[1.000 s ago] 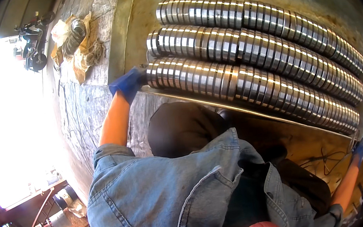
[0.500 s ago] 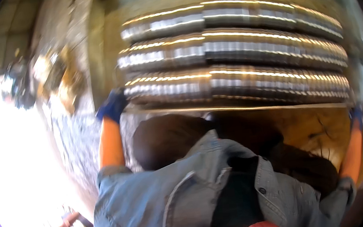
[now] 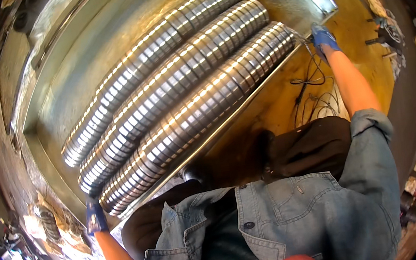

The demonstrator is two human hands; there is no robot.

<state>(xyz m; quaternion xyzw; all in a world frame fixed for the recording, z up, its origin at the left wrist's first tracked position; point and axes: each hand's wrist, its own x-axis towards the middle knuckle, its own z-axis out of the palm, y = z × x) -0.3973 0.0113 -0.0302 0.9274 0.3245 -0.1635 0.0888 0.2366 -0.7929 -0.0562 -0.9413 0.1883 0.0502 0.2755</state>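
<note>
A shallow metal tray (image 3: 50,118) lies at a slant before me. Three long rows of shiny metal rings (image 3: 175,92), stacked face to face, rest in it side by side. My left hand (image 3: 95,217), in a blue glove, is closed at the tray's near left corner, by the end of the nearest row; its fingertips are partly hidden. Far off to the right, my right hand (image 3: 324,40), also blue-gloved, holds the near rim close to the right corner. Neither hand carries a loose ring.
Dark cables (image 3: 308,82) lie on the brown surface (image 3: 347,16) beyond the near rim. Torn brown wrapping (image 3: 73,237) with ring-shaped metal parts sits left of the tray. Shelving with assorted items runs along the far right. My knees are close under the tray's near side.
The whole view has turned, so the tray now slants up to the right instead of lying level. Both hands keep their places at the tray's near side.
</note>
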